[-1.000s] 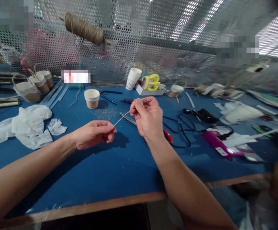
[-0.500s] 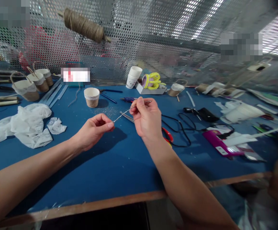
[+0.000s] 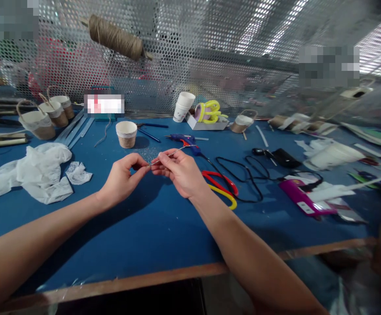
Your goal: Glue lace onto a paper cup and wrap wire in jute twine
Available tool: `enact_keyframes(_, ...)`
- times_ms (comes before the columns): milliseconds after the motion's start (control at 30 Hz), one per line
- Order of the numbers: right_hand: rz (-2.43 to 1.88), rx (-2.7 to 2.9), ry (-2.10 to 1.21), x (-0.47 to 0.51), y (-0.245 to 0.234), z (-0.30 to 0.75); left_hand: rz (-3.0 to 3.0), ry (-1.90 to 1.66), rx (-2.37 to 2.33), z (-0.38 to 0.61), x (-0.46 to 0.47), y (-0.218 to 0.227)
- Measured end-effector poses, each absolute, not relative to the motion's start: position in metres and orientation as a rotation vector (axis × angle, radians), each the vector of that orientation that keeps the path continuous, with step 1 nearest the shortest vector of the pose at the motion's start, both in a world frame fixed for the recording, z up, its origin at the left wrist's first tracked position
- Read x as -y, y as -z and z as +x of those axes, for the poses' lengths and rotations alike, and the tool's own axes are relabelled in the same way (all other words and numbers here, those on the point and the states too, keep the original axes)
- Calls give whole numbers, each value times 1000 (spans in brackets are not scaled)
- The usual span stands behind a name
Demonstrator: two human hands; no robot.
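A thin twisted cord [image 3: 181, 149] runs between both hands above the blue table, its far end sticking out past the right fingers. My left hand [image 3: 123, 177] pinches one end between thumb and fingertips. My right hand [image 3: 180, 170] is closed on the cord close by, its fingertips almost touching the left ones. Behind the hands stands a small paper cup [image 3: 126, 134] wrapped in brown burlap with a white lace rim. Scissors with red and yellow handles [image 3: 225, 183] lie beside my right wrist, their blades hidden by the hand.
Crumpled white lace [image 3: 36, 173] lies at left, near cups with cord handles [image 3: 36, 124]. A blue glue gun [image 3: 183, 138] and its black cable [image 3: 239, 164] are behind the right hand. Pliers [image 3: 152, 131], stacked cups [image 3: 183, 106] and a purple power strip [image 3: 300, 197] surround the work area.
My right hand has moved left and down along the cord, close to my left hand. The glue gun and scissor handles show more fully now.
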State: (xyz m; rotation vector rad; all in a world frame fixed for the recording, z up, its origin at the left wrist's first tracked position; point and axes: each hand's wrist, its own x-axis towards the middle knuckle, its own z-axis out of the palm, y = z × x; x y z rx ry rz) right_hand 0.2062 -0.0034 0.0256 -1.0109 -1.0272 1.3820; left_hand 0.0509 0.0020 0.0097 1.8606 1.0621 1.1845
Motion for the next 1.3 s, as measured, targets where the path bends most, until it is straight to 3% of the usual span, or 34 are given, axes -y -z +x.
enact_keyframes(200,-996,1076,-1356,1,-28,212,1588,-1109,-927,52,-7,-11)
enact_keyframes(467,-887,1269,-1248,1,-32,215,912,-645,-556,43,-15,-19)
enact_keyframes(733,-925,1438,-1158,6,-37,216,1050,-507,-560,43,-12,-19)
enact_keyframes(1100,-970,1425,-1021,5,-32,211,2201,-904,-1024,51,-1,-25)
enact_keyframes(1300,-875,1389,-1132,3,-32,214,1818,-729,-851,47,-4,-26)
